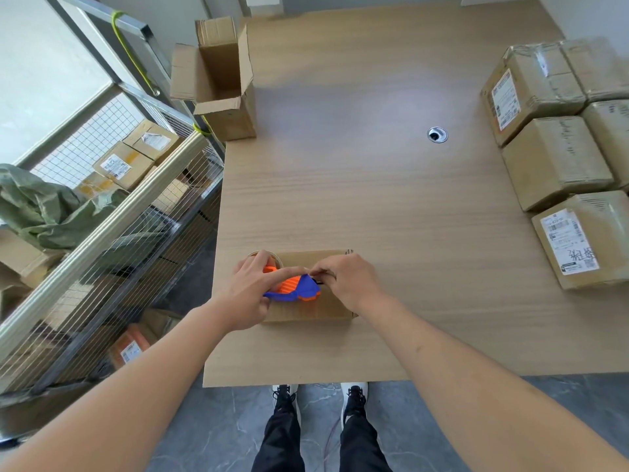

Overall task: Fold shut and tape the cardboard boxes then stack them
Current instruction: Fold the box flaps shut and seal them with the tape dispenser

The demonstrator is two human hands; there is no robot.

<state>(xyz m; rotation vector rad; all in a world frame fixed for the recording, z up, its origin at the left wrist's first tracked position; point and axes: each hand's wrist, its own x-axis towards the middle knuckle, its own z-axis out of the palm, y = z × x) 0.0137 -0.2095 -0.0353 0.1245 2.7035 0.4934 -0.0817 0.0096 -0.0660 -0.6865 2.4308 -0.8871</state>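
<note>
The person stands at the near edge of a wooden table point(374, 199) with a small closed cardboard box point(306, 310) set just in front of them, its long axis running left to right across the view, its top face up. The left hand point(250, 294) curls around a blue and orange tape dispenser point(292, 289) lying on the box top, with the tape roll point(272, 258) at the far left and the blue cutter end pointing right. The right hand point(343, 281) has its fingers curled at that cutter end and seems to pinch the loose tape end, though the tape itself is too thin to see. The step looks like starting a strip along the seam. To do it well, the tape end should be pressed down firmly at one edge, the dispenser drawn straight along the long axis over the flap join, and the strip kept taut so it does not wrinkle. At the far left stands an open box point(221, 80) not yet folded; taped boxes point(558, 158) are gathered at the right side.
</note>
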